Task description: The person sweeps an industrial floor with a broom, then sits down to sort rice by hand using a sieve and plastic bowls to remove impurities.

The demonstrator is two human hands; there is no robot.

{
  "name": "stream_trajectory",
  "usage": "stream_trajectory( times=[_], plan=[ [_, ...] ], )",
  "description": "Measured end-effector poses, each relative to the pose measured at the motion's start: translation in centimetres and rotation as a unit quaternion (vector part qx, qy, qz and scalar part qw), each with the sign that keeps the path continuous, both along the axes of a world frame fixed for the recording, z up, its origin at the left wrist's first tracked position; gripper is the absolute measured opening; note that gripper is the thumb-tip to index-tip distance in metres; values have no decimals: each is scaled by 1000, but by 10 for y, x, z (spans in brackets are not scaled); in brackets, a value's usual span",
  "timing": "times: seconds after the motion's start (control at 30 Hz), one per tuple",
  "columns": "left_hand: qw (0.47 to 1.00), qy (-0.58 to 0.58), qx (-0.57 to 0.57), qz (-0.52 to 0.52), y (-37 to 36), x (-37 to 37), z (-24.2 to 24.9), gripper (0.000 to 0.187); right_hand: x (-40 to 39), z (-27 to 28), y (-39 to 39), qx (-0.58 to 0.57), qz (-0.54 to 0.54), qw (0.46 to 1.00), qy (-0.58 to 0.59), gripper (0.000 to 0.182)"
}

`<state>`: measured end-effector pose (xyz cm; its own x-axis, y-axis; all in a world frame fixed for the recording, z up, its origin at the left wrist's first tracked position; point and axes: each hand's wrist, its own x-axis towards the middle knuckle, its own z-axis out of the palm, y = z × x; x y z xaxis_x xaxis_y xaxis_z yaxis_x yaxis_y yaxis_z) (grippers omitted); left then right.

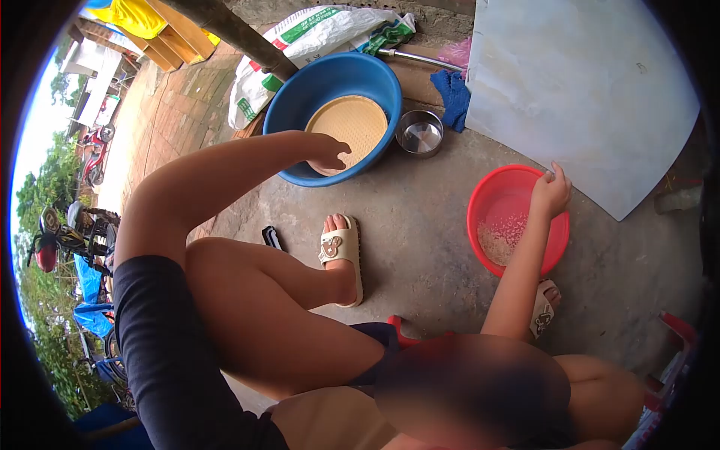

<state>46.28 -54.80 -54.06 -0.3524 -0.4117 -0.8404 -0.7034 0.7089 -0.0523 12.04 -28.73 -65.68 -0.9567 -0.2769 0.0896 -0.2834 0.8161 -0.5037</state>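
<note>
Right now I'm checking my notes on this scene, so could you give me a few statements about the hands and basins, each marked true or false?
1. The left hand is at the blue basin. True.
2. A metal bowl stands beside the blue basin. True.
3. The red basin is empty. False: pale grains lie in it.
4. The right hand is at the metal bowl. False: it is at the red basin's edge.
5. A round tan tray lies in the blue basin. True.
</note>
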Motion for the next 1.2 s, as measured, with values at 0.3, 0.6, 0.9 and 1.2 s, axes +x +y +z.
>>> stream_trajectory(
  times=[0.3,0.6,0.9,1.2],
  plan=[
    [976,-188,-70,-85,-92,-40,-65,81,180,-76,-114,52,336,929,-148,68],
    [967,217,-130,9,-31,0,-191,51,209,-139,-23,119,475,870,62,63],
    [960,189,-194,68,-21,-1,-181,29,213,-142,-23,121,485,863,82,63],
    [961,198,-171,85,-4,-12,-201,29,212,-144,-23,119,480,865,81,63]
  ],
)
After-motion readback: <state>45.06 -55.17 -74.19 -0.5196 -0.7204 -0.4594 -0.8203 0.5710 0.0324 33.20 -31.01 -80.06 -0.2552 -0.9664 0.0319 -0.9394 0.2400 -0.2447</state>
